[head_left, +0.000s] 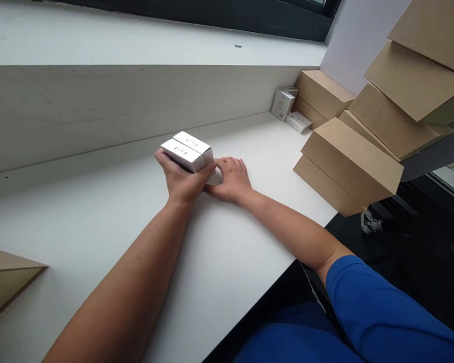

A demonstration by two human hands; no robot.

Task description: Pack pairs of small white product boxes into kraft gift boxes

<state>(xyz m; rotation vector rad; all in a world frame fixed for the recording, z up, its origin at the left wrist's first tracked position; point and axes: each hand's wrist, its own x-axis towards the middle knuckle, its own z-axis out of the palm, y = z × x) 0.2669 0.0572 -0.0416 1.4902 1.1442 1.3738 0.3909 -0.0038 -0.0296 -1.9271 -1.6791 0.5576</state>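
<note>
Two small white boxes [185, 147], side by side with handwritten marks on their tops, are gripped by my left hand [183, 181]. Its thumb lies along their near right side and its fingers reach round the left. My right hand [232, 179] rests low at the tabletop, just right of the boxes, with thumb and fingers curved around a pale patch. My left hand and the boxes partly hide that spot, so what lies in the right hand's grasp is unclear.
Several small white boxes [283, 104] sit against the wall at the back right. Brown cardboard boxes [357, 151] are stacked along the right side of the white table [98, 217]. Another cardboard box [11, 282] juts in at left. A person's shoe [370, 223] shows on the floor.
</note>
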